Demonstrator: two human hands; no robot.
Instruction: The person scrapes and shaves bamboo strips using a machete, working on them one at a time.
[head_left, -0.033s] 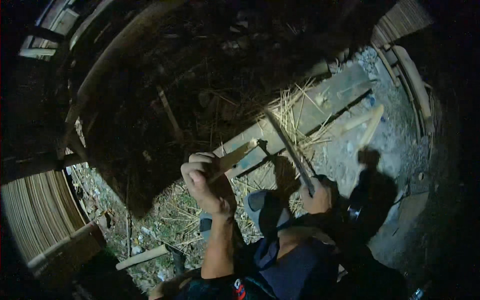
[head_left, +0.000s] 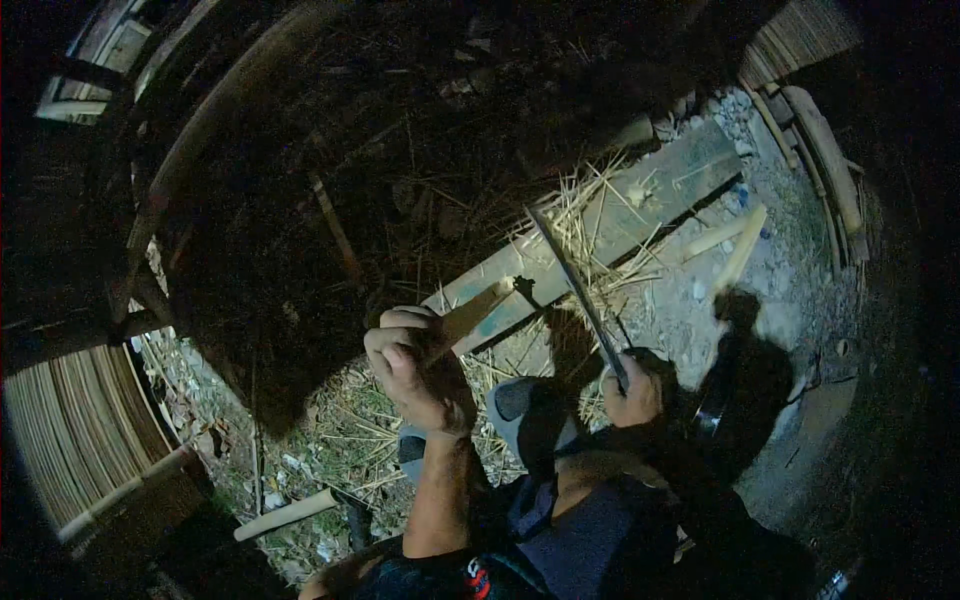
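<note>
My left hand (head_left: 408,362) is closed round a flat, pale piece of split bamboo or wood (head_left: 468,316), whose far end meets the long plank (head_left: 700,165). A long, narrow-bladed knife (head_left: 575,285) is gripped by its handle in my right hand (head_left: 636,393). Its blade points up and to the left, over the plank and to the right of the held piece, apart from it. Thin straw-like shavings (head_left: 590,215) lie heaped on the plank beyond the blade. Shadow hides part of both hands' fingers.
Two pale bamboo lengths (head_left: 742,250) lie on the ground at right; another bamboo length (head_left: 285,514) is at lower left. A slatted bamboo bundle or panel (head_left: 85,430) stands at far left. My feet in grey footwear (head_left: 515,405) are below the plank. Deep shadow covers the upper area.
</note>
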